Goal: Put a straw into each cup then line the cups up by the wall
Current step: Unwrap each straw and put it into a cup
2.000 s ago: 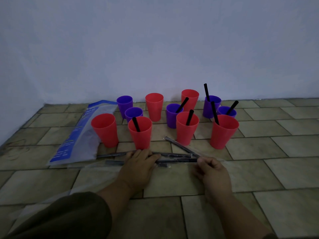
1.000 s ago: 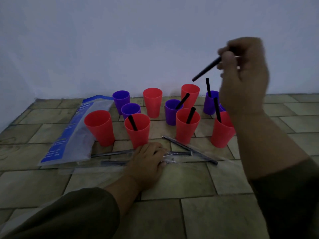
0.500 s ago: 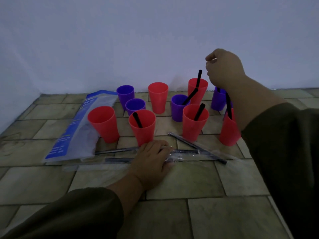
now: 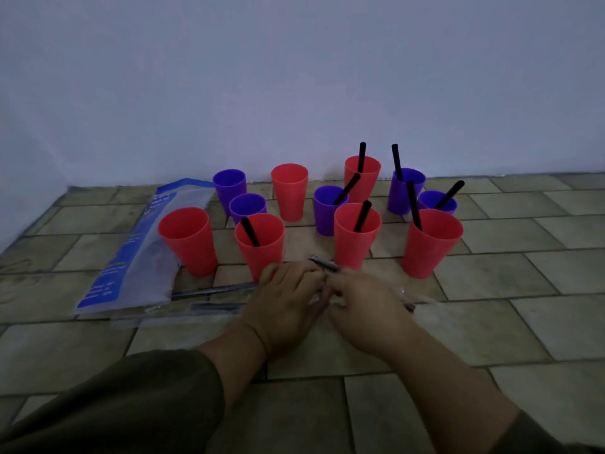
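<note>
Cups stand in a loose cluster on the tiled floor point(image 4: 491, 322) near the wall point(image 4: 294, 77), five red and five purple, none yet in a row. Straws stick up from six of them: the rear red cup point(image 4: 362, 178), the tall purple cup point(image 4: 404, 191) to its right, the small purple cup point(image 4: 438, 202) at far right, the middle purple cup point(image 4: 327, 209), and three front red cups, at right point(image 4: 431, 244), centre point(image 4: 356, 237) and centre-left point(image 4: 259, 245), so seven in all. The left red cup point(image 4: 189, 240), the back red cup point(image 4: 289, 191) and two purple cups point(image 4: 229, 190) point(image 4: 247, 208) at left hold none. In front of the cups, wrapped straws point(image 4: 212, 291) lie flat on the floor. The left hand point(image 4: 288, 303) rests on them with fingers extended and close together; the right hand point(image 4: 363, 303) touches it, fingers curled at a wrapped straw point(image 4: 324, 264), though whether it pinches one I cannot tell. A blue and clear bag point(image 4: 144, 250) lies to the left, touching the left red cup.
</note>
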